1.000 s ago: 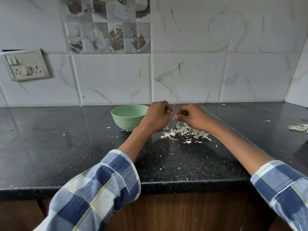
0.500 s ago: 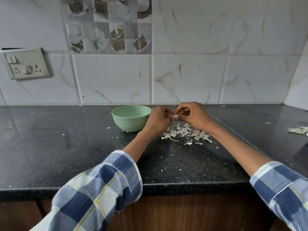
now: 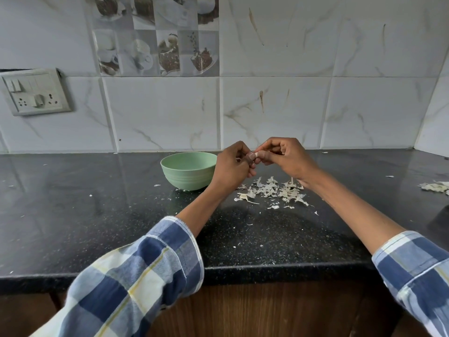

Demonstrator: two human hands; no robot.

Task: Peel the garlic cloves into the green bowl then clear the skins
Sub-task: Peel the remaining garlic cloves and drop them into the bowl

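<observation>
Head view, the only one you've got: your left hand and right hand are both up off the worktop, meeting just right of the green bowl. Between them is a garlic clove, small and pale, and both grips are on it: left fingers curled round one end, right thumb and fingers pinching the other. How much skin is left on it is too small to tell.

The bowl sits upright on the black speckled worktop, close to the tiled wall, and your left hand is right beside its right rim, overlapping it from this angle. You can't see what's inside the bowl from here.

Right of the bowl, below your hands, there's a loose pile of skins spread flat on the worktop, with stray flakes scattered nearer the front edge. A second smaller clump of skins lies well to the right of the bowl, at the frame edge.

Far left of the bowl, up on the wall, is a switch plate. Both your plaid sleeves are pushed up the forearms.
</observation>
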